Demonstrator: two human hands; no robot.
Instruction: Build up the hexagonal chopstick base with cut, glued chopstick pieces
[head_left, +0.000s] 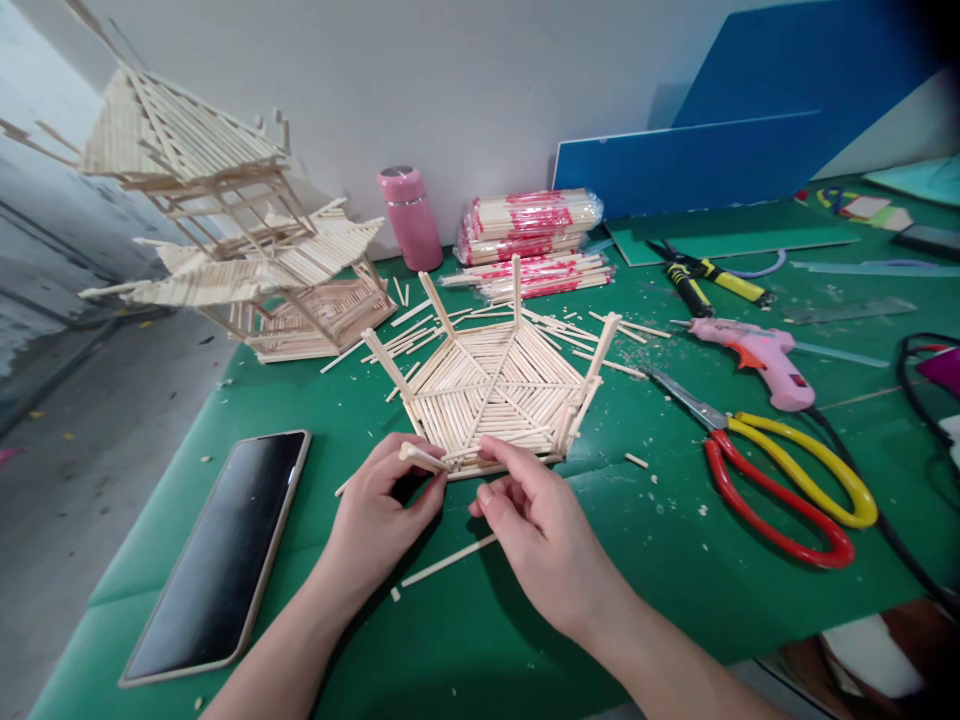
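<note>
A six-sided base of pale wooden sticks lies on the green table, with upright posts at its corners. My left hand is closed around the post at the near left corner, thumb and fingers on either side of it. At the near edge, my right hand has its index fingertip against the sticks, while its thumb and other fingers curl together below; whether they hold anything is hidden. A loose stick lies on the table between my forearms, one end by my right hand.
A phone lies at left, a stick pagoda behind it. Further back are a pink bottle and wrapped sticks. Scissors, a pink glue gun and yellow-black pliers lie at right.
</note>
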